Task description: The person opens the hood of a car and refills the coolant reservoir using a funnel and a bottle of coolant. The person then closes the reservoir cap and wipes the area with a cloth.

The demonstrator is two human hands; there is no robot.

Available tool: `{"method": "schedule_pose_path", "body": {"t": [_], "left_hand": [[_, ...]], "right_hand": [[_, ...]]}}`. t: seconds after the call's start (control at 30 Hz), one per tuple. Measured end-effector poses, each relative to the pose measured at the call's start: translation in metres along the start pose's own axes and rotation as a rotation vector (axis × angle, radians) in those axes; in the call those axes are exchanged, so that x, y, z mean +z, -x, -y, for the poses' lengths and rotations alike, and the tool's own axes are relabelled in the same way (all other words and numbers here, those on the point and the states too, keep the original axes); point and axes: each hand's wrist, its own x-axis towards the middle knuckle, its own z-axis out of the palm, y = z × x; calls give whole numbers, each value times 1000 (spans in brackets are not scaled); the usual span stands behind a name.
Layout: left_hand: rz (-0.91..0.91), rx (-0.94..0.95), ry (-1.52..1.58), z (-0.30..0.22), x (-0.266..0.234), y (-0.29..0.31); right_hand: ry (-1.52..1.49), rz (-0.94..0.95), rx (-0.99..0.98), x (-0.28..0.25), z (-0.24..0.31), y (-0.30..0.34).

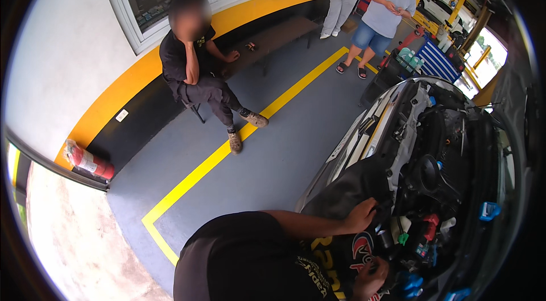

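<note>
1. We log our left hand (362, 215): fingers curled down, gripping the black fender cover (347, 190) draped over the car's edge beside the engine bay (438, 176).
2. Right hand (369, 279): low in frame, part hidden; we cannot tell its grip.
3. Left forearm reaches rightward, bent.

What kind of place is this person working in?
Most likely a car repair garage. A car's open engine bay sits under the person's left hand, a blue tool cart stands nearby, and yellow floor lines mark the bay.
</note>
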Motion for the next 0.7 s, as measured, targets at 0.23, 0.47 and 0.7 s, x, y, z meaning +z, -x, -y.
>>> {"method": "schedule_pose_path", "body": {"t": [0.23,0.47,0.7], "left_hand": [[205,88,317,-114,0,-23],[551,430,-94,-160,34,-12],[752,622,-280,-170,47,-4]], "right_hand": [[-832,-108,423,7,-32,-9],[-1857,-298,547,30,-58,-43],[-1940,-270,570,-7,-58,-27]]}}
